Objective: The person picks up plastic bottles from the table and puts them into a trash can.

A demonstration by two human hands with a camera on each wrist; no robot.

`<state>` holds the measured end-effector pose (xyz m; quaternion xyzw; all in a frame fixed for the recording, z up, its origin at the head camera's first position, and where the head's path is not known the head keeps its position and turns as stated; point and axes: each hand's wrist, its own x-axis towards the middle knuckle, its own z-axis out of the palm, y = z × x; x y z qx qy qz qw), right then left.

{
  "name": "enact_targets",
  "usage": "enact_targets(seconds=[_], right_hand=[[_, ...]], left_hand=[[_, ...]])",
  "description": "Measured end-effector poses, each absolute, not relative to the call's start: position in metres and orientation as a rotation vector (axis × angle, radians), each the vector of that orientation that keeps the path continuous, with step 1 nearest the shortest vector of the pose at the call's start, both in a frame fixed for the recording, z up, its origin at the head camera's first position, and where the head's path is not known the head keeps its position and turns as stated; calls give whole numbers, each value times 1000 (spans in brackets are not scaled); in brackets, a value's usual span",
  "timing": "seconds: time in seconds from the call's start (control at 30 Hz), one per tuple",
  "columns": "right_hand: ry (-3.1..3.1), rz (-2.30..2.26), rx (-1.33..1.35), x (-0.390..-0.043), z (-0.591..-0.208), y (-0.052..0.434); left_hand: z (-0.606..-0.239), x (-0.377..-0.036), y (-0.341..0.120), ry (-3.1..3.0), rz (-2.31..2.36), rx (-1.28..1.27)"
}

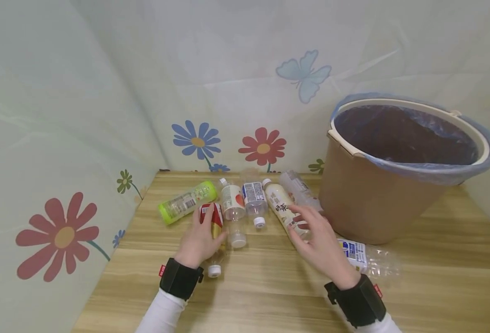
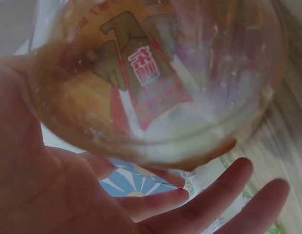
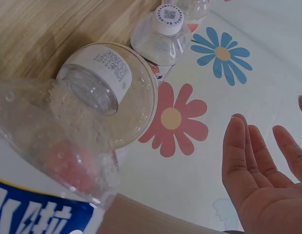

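Observation:
My left hand (image 1: 196, 243) is over a clear plastic bottle with a red and gold label (image 1: 217, 222), fingers spread and thumb along its right side. In the left wrist view that bottle (image 2: 151, 87) fills the upper part, with loosely extended fingers (image 2: 204, 209) below it; contact is hard to judge. My right hand (image 1: 321, 243) is above the lower end of a cream-labelled milk tea bottle (image 1: 277, 199). Its fingers (image 3: 234, 156) are extended around nothing in the right wrist view. A blue-and-white labelled bottle (image 3: 44, 204) looms near that camera.
A green bottle (image 1: 188, 202), a peach-labelled bottle (image 1: 233, 203) and a blue-labelled bottle (image 1: 254, 194) lie on the wooden table (image 1: 266, 286). One clear bottle (image 1: 297, 187) is behind, another (image 1: 370, 261) at right. A brown bin (image 1: 370, 199) with a blue liner stands at right.

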<state>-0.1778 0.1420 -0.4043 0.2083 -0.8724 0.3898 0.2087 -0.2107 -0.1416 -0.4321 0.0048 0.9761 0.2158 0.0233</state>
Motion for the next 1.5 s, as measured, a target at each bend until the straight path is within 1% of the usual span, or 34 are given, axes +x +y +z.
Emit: enact_targets(seconds=[0.53, 0.83, 1.1, 1.3, 1.5], right_hand=[[-2430, 1116, 602, -179, -411, 140], [-2457, 1305, 583, -180, -418, 135], [-2437, 1474, 536, -178, -414, 133], [-2445, 1697, 462, -176, -409, 132], [-2410, 1832, 467, -175, -406, 130]], left_hand=[[-439, -211, -137, 2990, 767, -45], [-438, -212, -136, 2980, 785, -84], [-426, -211, -136, 2985, 772, -82], [-411, -204, -133, 3017, 825, -46], [-400, -198, -122, 3029, 936, 70]])
